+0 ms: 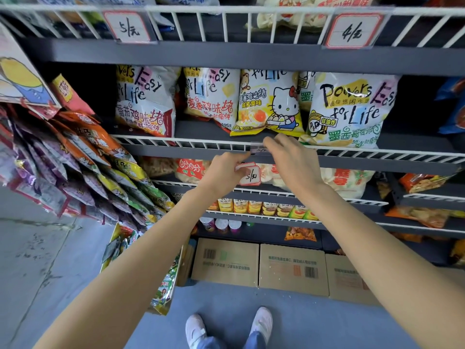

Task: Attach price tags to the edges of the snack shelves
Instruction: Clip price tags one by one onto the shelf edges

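Both hands at the wire edge of the snack shelf [176, 142]

The left hand [221, 172] grips spare price tags [249, 176] just below the rail; the right hand [292, 159], right beside it, pinches a clear tag holder [259, 149] against the rail, under the yellow snack bag [269, 104].

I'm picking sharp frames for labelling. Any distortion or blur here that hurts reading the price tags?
Head view: wide-angle bending curves the shelf rails; the upper tags read clearly, the spare tags in the left hand are slightly soft, and the tag at the right hand is mostly hidden.
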### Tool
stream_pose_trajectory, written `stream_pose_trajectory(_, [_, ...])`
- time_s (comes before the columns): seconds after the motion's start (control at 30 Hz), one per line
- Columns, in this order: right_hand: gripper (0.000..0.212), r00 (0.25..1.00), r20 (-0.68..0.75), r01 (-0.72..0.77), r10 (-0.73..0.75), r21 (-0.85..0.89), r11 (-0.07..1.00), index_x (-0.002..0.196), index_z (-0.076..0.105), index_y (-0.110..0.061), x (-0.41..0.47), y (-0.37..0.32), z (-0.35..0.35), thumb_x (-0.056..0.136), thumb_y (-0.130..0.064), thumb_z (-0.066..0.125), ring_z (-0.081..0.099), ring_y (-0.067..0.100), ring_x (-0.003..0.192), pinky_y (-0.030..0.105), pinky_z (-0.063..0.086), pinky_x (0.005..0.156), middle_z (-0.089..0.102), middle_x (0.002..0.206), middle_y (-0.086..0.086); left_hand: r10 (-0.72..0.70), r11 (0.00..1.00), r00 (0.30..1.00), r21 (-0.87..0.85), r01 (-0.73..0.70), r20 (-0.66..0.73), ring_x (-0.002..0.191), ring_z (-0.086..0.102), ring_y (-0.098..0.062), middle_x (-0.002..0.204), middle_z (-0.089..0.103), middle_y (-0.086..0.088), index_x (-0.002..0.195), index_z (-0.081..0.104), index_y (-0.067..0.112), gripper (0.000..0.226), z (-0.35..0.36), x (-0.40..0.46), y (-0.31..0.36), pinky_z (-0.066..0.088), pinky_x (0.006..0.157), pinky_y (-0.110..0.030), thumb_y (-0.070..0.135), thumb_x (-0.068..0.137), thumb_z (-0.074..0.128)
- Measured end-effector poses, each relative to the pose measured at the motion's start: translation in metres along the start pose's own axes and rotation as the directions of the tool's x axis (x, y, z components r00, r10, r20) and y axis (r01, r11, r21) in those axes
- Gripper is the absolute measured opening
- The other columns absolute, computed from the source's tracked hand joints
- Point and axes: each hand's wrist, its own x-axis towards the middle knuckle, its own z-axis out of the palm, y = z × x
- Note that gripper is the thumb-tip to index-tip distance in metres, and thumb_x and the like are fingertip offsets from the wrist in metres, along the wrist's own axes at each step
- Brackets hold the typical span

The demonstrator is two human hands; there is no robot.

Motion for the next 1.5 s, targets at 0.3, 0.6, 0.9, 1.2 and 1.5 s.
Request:
stream_pose_trajectory(0.3, [0.035, 0.999, 0.018, -0.039, 0.04, -0.03, 0.999, 0.085, 0.07, -0.007, -0.003, 0.001, 0.001, 0.054, 0.005, 0.08, 0.061, 0.024, 0.07, 0.02, 0.031, 0.038, 0.062, 0.079, 0.007, -0.02, 1.0, 1.0, 0.006, 0.02, -0.01, 0.117, 0.056, -0.03, 0.134, 0.056, -0.009, 0.14, 0.042, 0.022, 0.048, 0.0, -0.001, 0.003, 0.043, 0.095, -0.032, 0.019, 0.093, 0.054])
stream_pose_trajectory(0.6, [0.043, 0.998, 0.05, -0.041, 0.04, 0.026, 0.999, 0.085, 0.068, -0.007, -0.004, 0.002, -0.002, 0.046, 0.009, 0.079, 0.062, 0.027, 0.059, 0.018, 0.028, 0.041, 0.063, 0.073, 0.011, -0.059, 0.998, 0.998, -0.019, 0.058, -0.026, 0.125, 0.051, -0.026, 0.14, 0.051, -0.007, 0.14, 0.042, 0.02, 0.049, 0.003, -0.002, 0.008, 0.04, 0.098, -0.029, 0.018, 0.093, 0.055])
stream_pose_trajectory(0.9, [0.041, 0.996, 0.089, -0.015, 0.023, -0.087, 0.996, 0.086, 0.069, -0.001, -0.013, -0.004, -0.012, 0.048, 0.005, 0.082, 0.061, 0.024, 0.069, 0.022, 0.036, 0.034, 0.06, 0.088, 0.012, -0.107, 0.994, 0.994, -0.03, 0.107, 0.006, 0.106, 0.061, -0.027, 0.142, 0.048, -0.011, 0.14, 0.042, 0.022, 0.048, -0.005, 0.003, 0.016, 0.044, 0.091, -0.03, 0.018, 0.093, 0.053])
stream_pose_trajectory(1.2, [0.077, 0.939, 0.343, 0.023, 0.012, -0.098, 0.995, 0.145, 0.018, -0.008, -0.03, 0.001, -0.016, 0.081, 0.006, 0.057, 0.045, 0.026, 0.118, 0.033, 0.051, 0.058, 0.023, 0.142, 0.012, -0.088, 0.977, 0.989, -0.205, 0.062, -0.122, 0.108, 0.062, -0.024, 0.12, 0.065, -0.009, 0.126, 0.058, 0.016, 0.033, -0.014, -0.015, 0.021, 0.053, 0.088, -0.036, 0.018, 0.093, 0.055])
stream_pose_trajectory(1.5, [0.03, 0.902, 0.293, -0.411, 0.317, 0.81, 0.419, 0.115, 0.061, -0.016, -0.045, 0.027, -0.075, 0.091, -0.034, 0.056, 0.057, 0.007, 0.094, 0.014, 0.04, 0.074, 0.062, 0.104, -0.006, 0.075, 0.905, 0.979, -0.399, -0.146, -0.189, 0.08, 0.067, -0.026, 0.085, 0.07, -0.009, 0.097, 0.068, 0.007, 0.014, 0.001, -0.023, 0.08, 0.057, 0.077, -0.045, 0.016, 0.089, 0.062])
